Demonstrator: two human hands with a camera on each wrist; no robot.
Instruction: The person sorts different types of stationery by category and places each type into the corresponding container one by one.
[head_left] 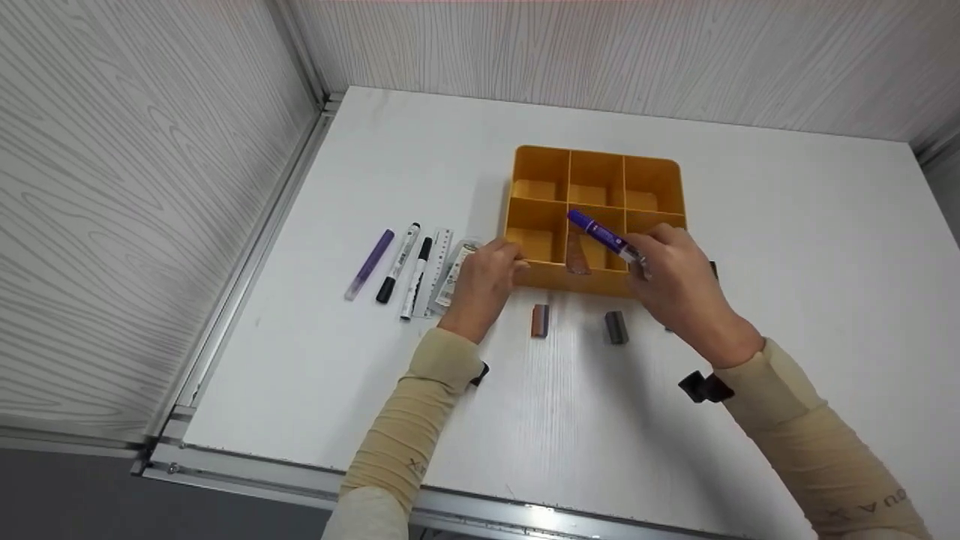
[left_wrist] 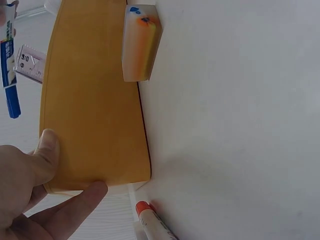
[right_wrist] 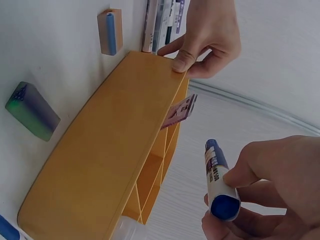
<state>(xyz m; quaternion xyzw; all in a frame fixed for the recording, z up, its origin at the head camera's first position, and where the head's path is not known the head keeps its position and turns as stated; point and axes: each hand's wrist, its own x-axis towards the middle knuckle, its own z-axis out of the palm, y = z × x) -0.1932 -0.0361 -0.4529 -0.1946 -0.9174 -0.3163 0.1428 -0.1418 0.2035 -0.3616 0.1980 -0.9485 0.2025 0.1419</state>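
My left hand (head_left: 487, 281) grips the near left corner of a yellow six-compartment box (head_left: 559, 276), its thumb on the outer wall in the left wrist view. My right hand (head_left: 675, 281) pinches a blue-purple marker (head_left: 600, 232) with a white barrel, tilted above the box's front middle compartment and apart from it. A clear ruler-like piece (head_left: 577, 259) stands in that compartment, and its marked end (right_wrist: 182, 110) sticks above the rim in the right wrist view. In front of the box lie two small blocks that look like erasers, one orange and blue (head_left: 540, 321), one dark (head_left: 616, 328).
Left of the box lie a purple marker (head_left: 370, 264), two white markers with black caps (head_left: 400, 262) (head_left: 416, 277), a clear ruler (head_left: 435, 270) and a clear package (head_left: 450, 281). Dark items partly show behind my right hand. Walls border the table's left and back.
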